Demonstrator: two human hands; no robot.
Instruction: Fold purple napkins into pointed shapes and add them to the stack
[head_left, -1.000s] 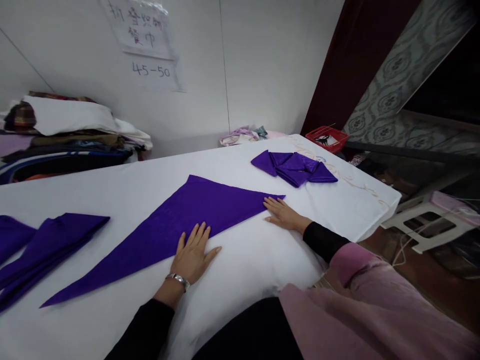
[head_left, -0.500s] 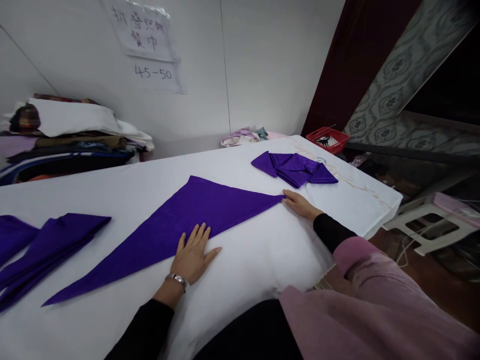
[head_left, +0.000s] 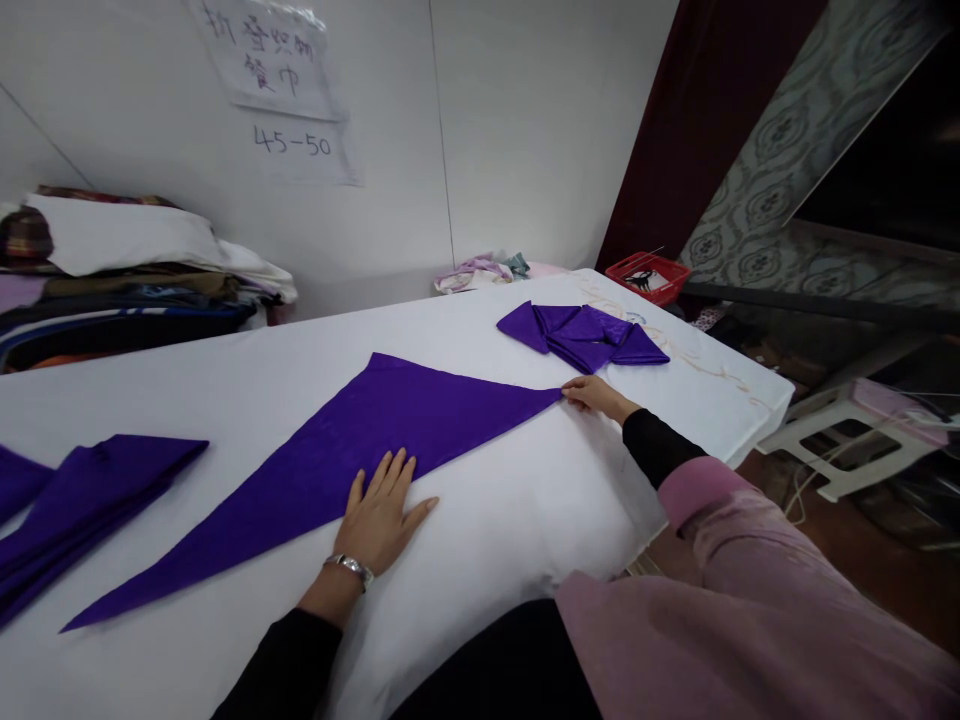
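A purple cloth napkin (head_left: 330, 450), folded into a wide triangle, lies on the white-covered table (head_left: 480, 590). Its long edge faces me and its peak points away. My left hand (head_left: 379, 510) rests flat on the middle of that long edge, fingers spread, a silver watch on the wrist. At the napkin's right corner, my right hand (head_left: 592, 393) pinches the tip between thumb and fingers. Beyond that hand sit folded purple napkins (head_left: 585, 335), overlapping one another. More purple cloth (head_left: 97, 500) lies in folds at the left, partly cut off by the view.
A pile of folded clothes (head_left: 135, 270) stands at the back left. Against the wall are crumpled pale cloths (head_left: 476, 273) and a red basket (head_left: 649, 278). Handwritten paper signs (head_left: 289, 100) hang on the wall. A white plastic stool (head_left: 847, 435) stands off the table's right end.
The view has shifted slightly, moving the scene a little leftward. My right hand's fingers have closed more tightly on the napkin's corner. My left hand stays flat on the cloth.
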